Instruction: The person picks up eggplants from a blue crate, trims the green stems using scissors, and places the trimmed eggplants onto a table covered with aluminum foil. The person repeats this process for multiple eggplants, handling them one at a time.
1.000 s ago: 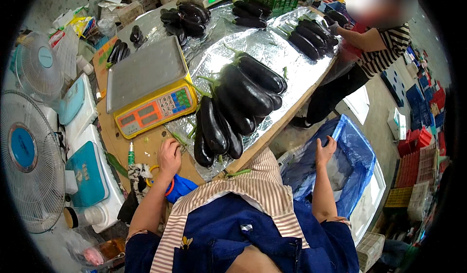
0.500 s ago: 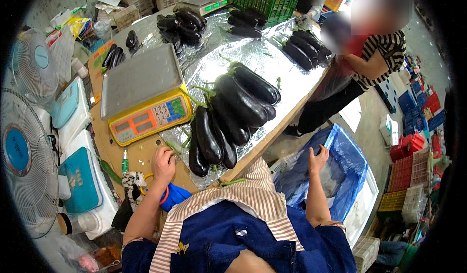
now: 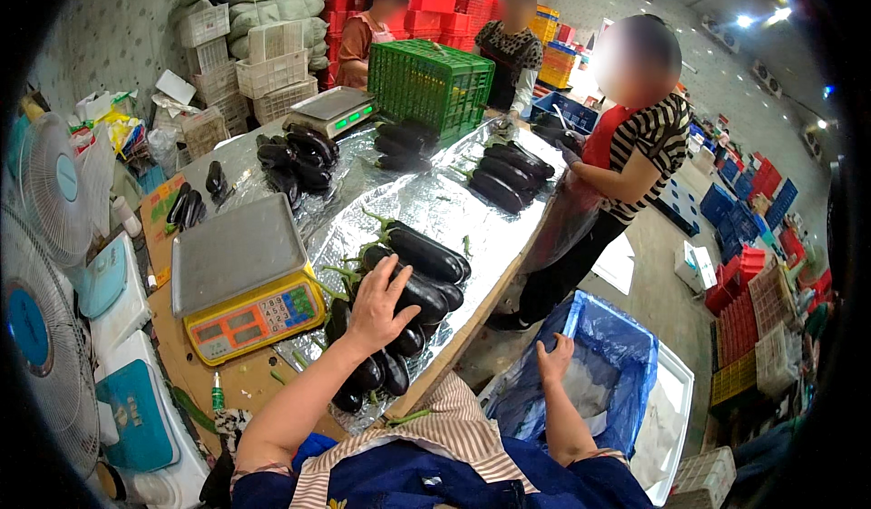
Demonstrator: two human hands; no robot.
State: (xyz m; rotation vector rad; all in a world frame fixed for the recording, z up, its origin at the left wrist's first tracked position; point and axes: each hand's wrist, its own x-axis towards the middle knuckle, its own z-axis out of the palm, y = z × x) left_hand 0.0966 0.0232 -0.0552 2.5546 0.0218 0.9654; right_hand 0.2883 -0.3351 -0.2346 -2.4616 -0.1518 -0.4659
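Note:
A pile of dark purple eggplants (image 3: 426, 253) with green stems lies on silver foil sheeting (image 3: 349, 200) in front of me. My left hand (image 3: 379, 308) rests over the nearer eggplants with its fingers spread, wrapped around none of them. Out to the right, my right hand (image 3: 554, 360) hangs above a crate lined with a blue plastic bag (image 3: 626, 346). Its thumb and fingers are apart and hold nothing. Left of the pile stands a yellow weighing scale (image 3: 240, 259) with a bare grey pan.
More eggplants (image 3: 299, 155) lie in groups across the table, near a second scale (image 3: 331, 110) and a green crate (image 3: 431, 87). A person in a striped top (image 3: 635, 146) works at the right edge, with two others farther back. Fans (image 3: 41, 318) stand left.
My left hand has moved from the cardboard beside the scale up onto the eggplants. The right hand still hovers over the blue-lined crate. My view has tilted upward, showing more people.

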